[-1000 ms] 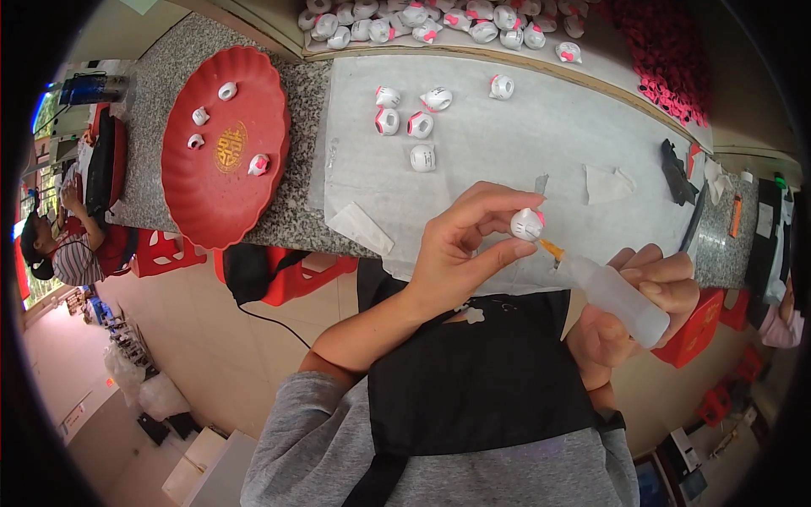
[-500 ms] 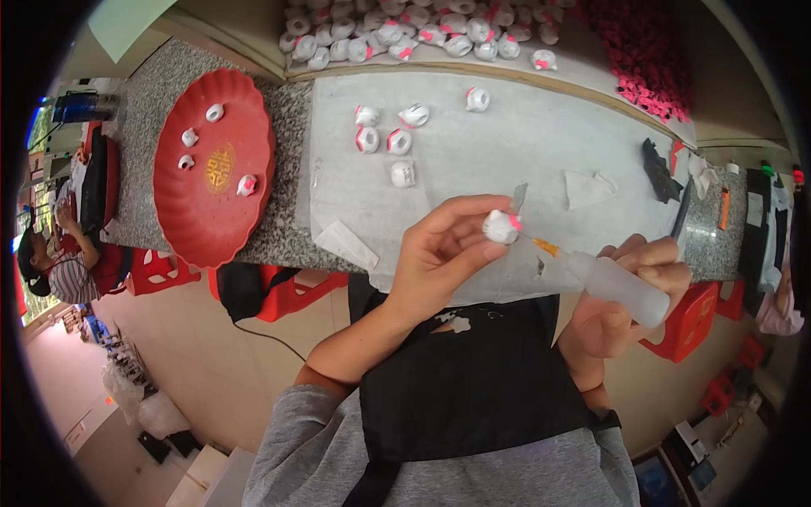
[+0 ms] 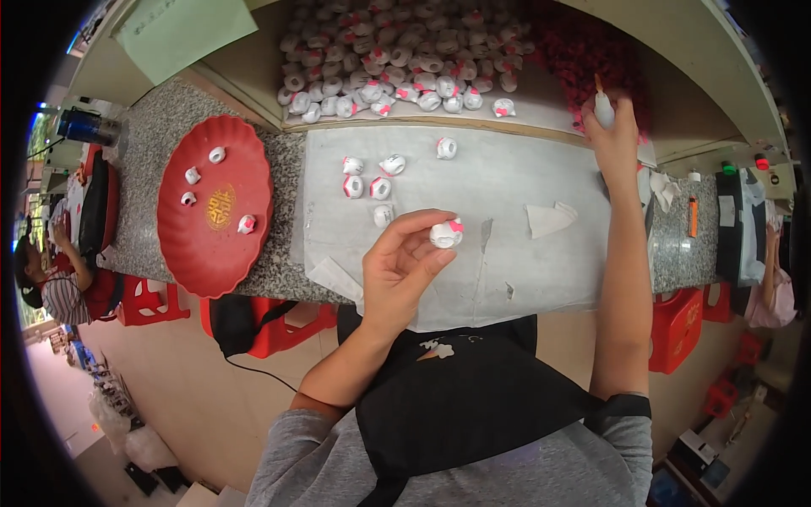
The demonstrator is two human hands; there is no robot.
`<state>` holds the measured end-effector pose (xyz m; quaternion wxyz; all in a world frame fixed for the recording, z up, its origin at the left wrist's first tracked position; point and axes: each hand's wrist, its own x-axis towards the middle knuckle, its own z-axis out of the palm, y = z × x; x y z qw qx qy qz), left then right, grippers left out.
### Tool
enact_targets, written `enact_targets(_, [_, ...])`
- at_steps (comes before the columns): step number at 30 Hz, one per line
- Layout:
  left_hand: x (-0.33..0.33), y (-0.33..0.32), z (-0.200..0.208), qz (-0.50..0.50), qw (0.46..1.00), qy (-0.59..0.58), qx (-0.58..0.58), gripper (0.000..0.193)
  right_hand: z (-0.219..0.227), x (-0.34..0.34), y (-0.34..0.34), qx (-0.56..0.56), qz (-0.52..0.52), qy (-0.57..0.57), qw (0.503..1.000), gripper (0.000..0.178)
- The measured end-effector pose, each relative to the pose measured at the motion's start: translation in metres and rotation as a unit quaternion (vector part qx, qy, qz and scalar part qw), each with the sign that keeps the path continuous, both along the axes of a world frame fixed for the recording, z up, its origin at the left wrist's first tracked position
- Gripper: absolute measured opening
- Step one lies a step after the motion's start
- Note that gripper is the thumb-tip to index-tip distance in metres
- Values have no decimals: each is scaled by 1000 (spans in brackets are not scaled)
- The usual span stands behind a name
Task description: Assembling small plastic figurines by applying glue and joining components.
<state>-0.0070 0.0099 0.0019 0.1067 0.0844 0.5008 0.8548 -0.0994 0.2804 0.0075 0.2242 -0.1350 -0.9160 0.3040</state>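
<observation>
Between my left hand's [image 3: 397,272] thumb and fingers is a small white cat-head figure [image 3: 444,236] with a pink bow on its upper right. It is held above the white paper sheet [image 3: 541,266]. My right hand [image 3: 617,135] reaches far forward, closed around a white squeeze bottle [image 3: 603,112] with an orange needle tip pointing up. That hand is at the near edge of a heap of small pink pieces [image 3: 574,55]; whether its fingers touch any of them is hidden. Several similar white figures [image 3: 381,188] stand on the sheet beyond my left hand.
A red scalloped tray [image 3: 173,241] with several white figures lies at left on the granite counter [image 3: 287,182]. At the back, a large pile of white figures [image 3: 397,59] fills a shelf. A folded white cloth [image 3: 551,220] lies on the sheet. Other people sit at both sides.
My right hand, with the squeeze bottle, has moved from beside the figure forward to the pink heap. My left hand still holds the figure, slightly left and lower in view. The view has shifted forward.
</observation>
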Motion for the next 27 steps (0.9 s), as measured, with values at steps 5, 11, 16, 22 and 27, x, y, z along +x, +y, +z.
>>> enact_targets(5, [0,2,-2,-2,1000,4,-6,33,-26,-31,18,304,12,-65,950,29])
enact_targets(11, [0,-1,-6,-5,1000,22,-12,32,1,-6,-10,80,13,-1,997,24])
enact_targets(16, [-3,-1,-7,-9,999,38,-26,32,15,50,-55,-253,121,-29,959,18])
enact_targets(22, [-1,0,-7,-35,999,-26,-7,33,4,97,-92,-434,149,-56,886,20])
enact_targets(27, [3,3,-7,-29,998,-50,-10,33,13,110,-106,-505,137,-67,850,16])
